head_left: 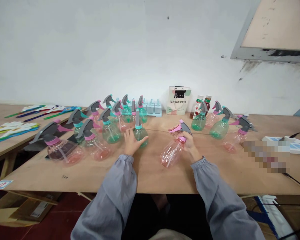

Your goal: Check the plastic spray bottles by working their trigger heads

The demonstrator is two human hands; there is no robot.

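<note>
My left hand is around the lower body of a green spray bottle, thumb across its front. The bottle stands upright on the table and its grey sprayer head points away from me. In my right hand is a pink spray bottle, gripped at the neck below its grey head with the pink trigger. This one is tilted, its base toward me and to the left. Part of the right fingers is hidden behind the head.
Several pink and green spray bottles crowd the left, more the right. At the back are a paper bag, sauce bottles and a pale blue rack. A power strip with cables lies right; flower-shaped items lie far left.
</note>
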